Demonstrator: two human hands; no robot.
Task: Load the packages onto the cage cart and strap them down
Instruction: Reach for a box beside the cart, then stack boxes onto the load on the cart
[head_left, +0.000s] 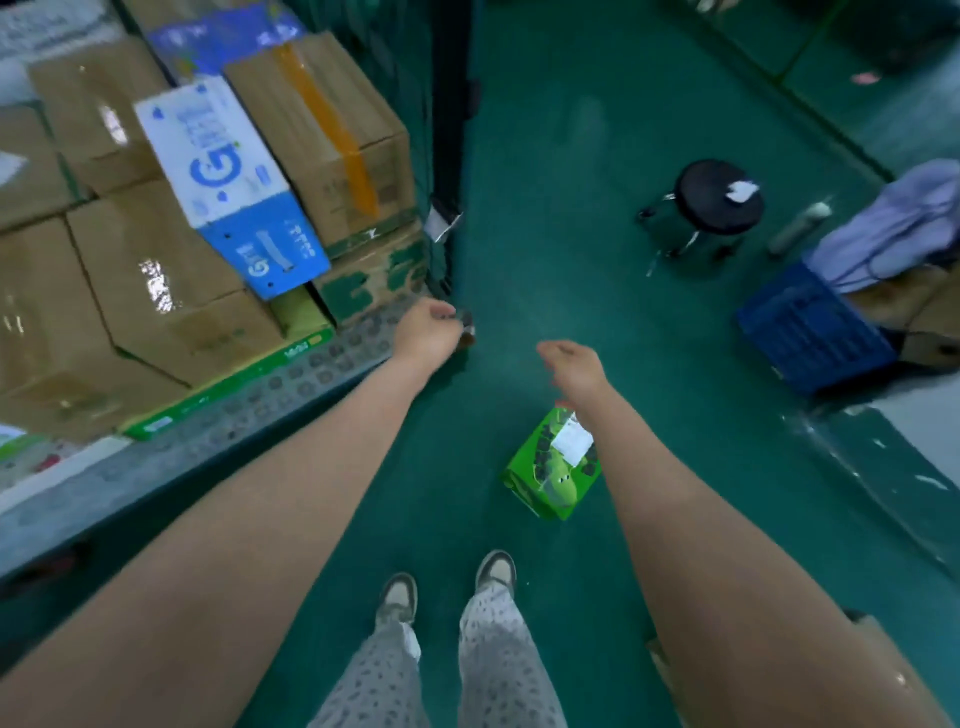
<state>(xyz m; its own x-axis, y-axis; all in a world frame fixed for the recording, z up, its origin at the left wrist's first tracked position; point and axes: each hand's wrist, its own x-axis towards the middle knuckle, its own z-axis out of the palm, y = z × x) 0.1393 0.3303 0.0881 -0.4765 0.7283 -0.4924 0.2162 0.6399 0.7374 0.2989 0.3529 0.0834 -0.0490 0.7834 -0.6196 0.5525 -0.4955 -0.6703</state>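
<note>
Packages (145, 260) on cart (311, 374); left grip (428, 325) pinches dark object (464, 318); right grip (571, 364) relaxed.

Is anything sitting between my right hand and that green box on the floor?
Nothing visible does. The right hand hangs open close to the green box, which lies by itself on the floor; only your own forearm overlaps its edge in view. The black stool stands apart, farther off.
</note>
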